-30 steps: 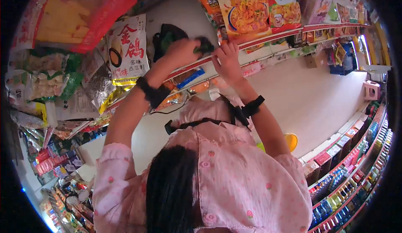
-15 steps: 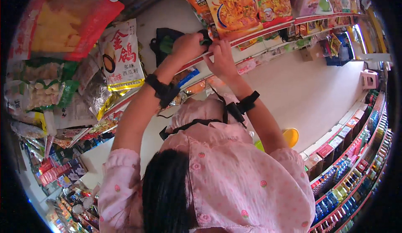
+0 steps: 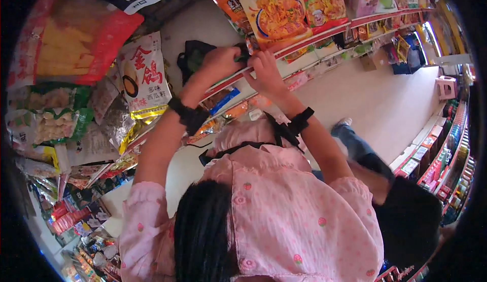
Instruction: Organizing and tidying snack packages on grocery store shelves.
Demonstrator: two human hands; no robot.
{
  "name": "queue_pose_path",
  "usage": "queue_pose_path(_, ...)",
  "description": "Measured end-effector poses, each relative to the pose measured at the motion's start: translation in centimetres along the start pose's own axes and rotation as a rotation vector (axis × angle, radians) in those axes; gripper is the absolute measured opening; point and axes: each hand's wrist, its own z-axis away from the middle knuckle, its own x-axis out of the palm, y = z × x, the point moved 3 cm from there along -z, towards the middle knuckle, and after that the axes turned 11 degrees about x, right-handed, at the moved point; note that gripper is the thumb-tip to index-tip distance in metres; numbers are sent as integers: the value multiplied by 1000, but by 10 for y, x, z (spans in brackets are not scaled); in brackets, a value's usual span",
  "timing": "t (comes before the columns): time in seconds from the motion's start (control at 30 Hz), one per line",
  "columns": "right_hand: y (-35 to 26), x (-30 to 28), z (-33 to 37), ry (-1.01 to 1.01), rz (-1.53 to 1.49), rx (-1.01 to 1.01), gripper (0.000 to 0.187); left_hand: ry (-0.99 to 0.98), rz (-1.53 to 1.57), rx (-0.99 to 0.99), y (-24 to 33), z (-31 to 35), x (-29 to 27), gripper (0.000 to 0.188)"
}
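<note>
My left hand [image 3: 219,68] is over the shelf, its fingers curled round an end of a crumpled black and dark green cloth-like thing [image 3: 195,59]. Close beside it, my right hand [image 3: 266,74] is at the red-edged shelf front [image 3: 299,42], fingertips bent together below an orange food packet [image 3: 280,21]. What those fingertips hold, if anything, is hidden. Left of the dark cloth-like thing stands a white and yellow seed packet [image 3: 145,76]. Black straps [image 3: 188,117] circle both my wrists.
Large red and yellow packets [image 3: 76,38] crowd the shelf at left. Another person in a black top [image 3: 411,216] and jeans stands close by my right arm. Stocked shelves [image 3: 446,165] curve along the right; a pink stool [image 3: 447,86] stands on the floor.
Another person has come into view at my right, where yellow and green round things showed before. My hands have shifted only slightly at the shelf; the left still grips the dark cloth-like thing.
</note>
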Motion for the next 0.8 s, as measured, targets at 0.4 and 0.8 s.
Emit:
queue_pose_path(0.4,5,0,4,-17,44,97,36,-159,-17,-64,-45,47,-17,35)
queue_pose_path(0.8,0,5,8,0,32,42,37,-4,-67,-40,-5,5,-3,31)
